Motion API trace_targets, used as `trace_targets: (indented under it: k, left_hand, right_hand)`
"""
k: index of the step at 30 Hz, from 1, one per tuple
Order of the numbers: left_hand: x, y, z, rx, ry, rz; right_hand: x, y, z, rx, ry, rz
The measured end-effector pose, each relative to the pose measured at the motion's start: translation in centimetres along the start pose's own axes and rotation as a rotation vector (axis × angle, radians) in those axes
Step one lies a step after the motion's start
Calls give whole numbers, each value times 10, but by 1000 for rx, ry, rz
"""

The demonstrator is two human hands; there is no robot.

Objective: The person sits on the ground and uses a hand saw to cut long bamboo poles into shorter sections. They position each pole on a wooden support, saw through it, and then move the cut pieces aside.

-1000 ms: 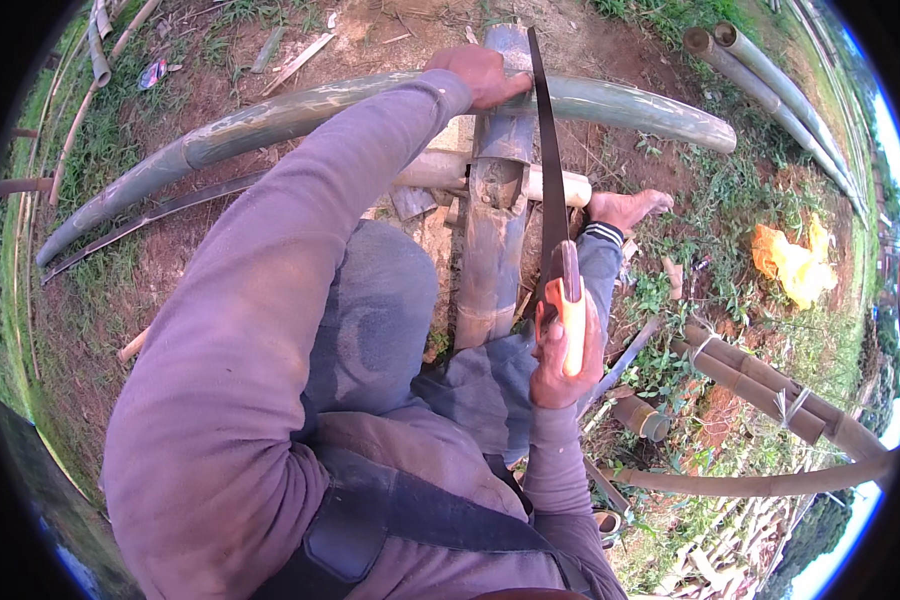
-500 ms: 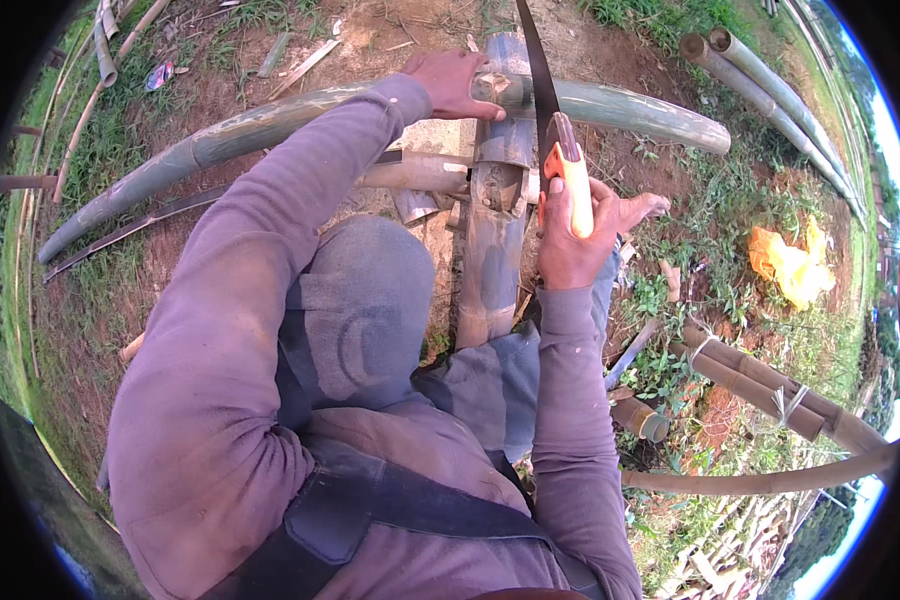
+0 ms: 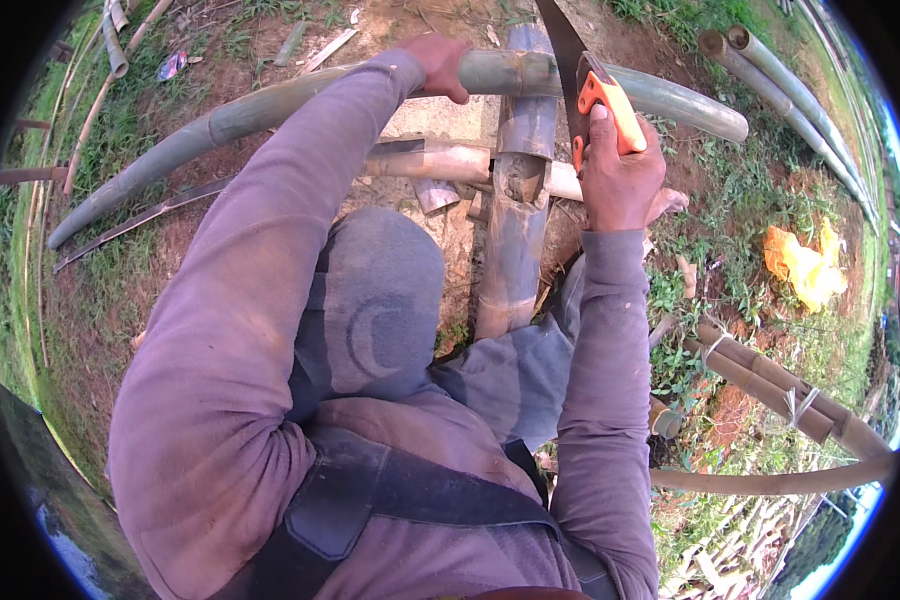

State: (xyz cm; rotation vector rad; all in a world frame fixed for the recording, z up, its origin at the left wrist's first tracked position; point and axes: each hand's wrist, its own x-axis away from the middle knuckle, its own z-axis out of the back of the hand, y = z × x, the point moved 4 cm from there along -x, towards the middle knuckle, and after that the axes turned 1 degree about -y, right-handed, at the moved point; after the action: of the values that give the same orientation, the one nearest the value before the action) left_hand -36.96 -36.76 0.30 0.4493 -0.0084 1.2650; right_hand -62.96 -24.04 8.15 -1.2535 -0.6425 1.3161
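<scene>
My right hand [image 3: 624, 184] is closed round the orange handle of a handsaw [image 3: 570, 62]. The dark blade points away from me, over the far end of an upright-lying bamboo length [image 3: 513, 255] and the long pole. With my left hand [image 3: 440, 66] I grip a long, curved green bamboo pole [image 3: 235, 122], thumb on its near side, fingers partly hidden behind it. This pole lies crosswise over the thicker bamboo length, which has a notch [image 3: 520, 178] cut in its top. Another short bamboo piece [image 3: 425, 163] meets it from the left near the notch.
Two bamboo poles [image 3: 785, 95] lie at the far right. A crumpled orange-yellow plastic bag [image 3: 805, 265] rests on the grass. Tied bamboo pieces [image 3: 770, 383] and a curved pole [image 3: 770, 482] lie at the near right. My bent knee [image 3: 380, 300] is beside the thick bamboo.
My right hand has moved away from me and rightward with the saw. My left hand has slid left along the pole, uncovering the joint by the crossing.
</scene>
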Motion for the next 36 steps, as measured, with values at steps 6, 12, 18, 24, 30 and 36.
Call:
trace_targets:
  k: [6, 12, 18, 24, 30, 36]
  left_hand:
    - [-27, -15, 6, 169, -145, -83]
    - [-55, -37, 5, 460, -447, -66]
    - [-71, -55, 5, 568, -476, -27]
    - [-65, -45, 20, 449, -259, -127]
    - [-41, 45, 20, -31, 539, -606]
    - [-50, 89, -4, -82, 801, -557]
  right_hand:
    - [53, 16, 25, -293, 147, -56]
    - [148, 53, 64, -301, 384, -140]
    - [166, 74, 66, -290, 385, -119]
    - [162, 94, 67, -291, 362, -148]
    - [166, 97, 68, -227, 358, -175]
    - [165, 94, 73, -244, 331, -212]
